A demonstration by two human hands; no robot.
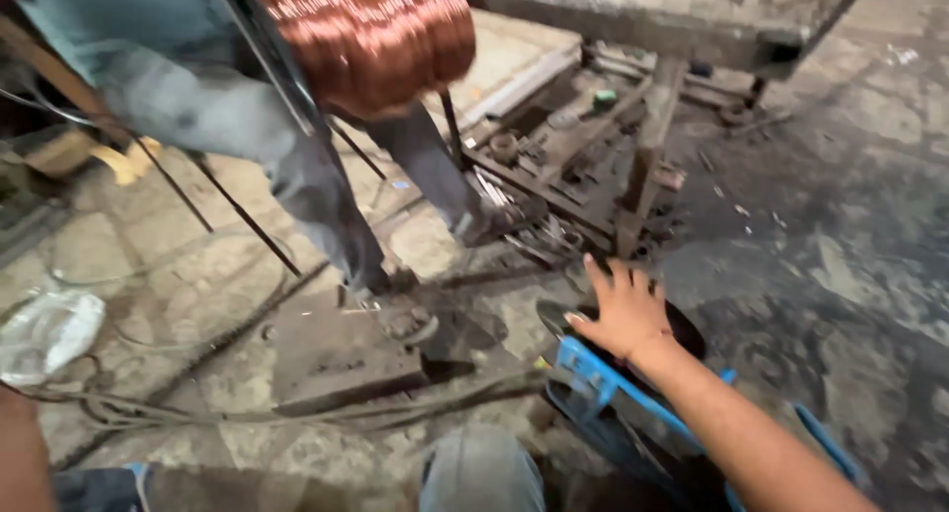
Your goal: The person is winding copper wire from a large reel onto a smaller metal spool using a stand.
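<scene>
While our right hand (625,314) reaches out, fingers spread and grasping nothing, over the dark round part (682,326) on the blue frame (593,374) at five o'clock, we judge gripping it comes next; our left hand is out of view.

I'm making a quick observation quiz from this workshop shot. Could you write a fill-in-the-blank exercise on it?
1. The person's right hand rests, fingers spread, on a black object with a ____ plastic frame.
2. The big coil of wound wire at the top is ____ in colour.
3. A second person's legs in grey trousers stand on the stained ____ floor.
4. The flat rusty metal plate lies to the ____ of the right hand in the picture.

Missing words: blue; copper; concrete; left
</scene>
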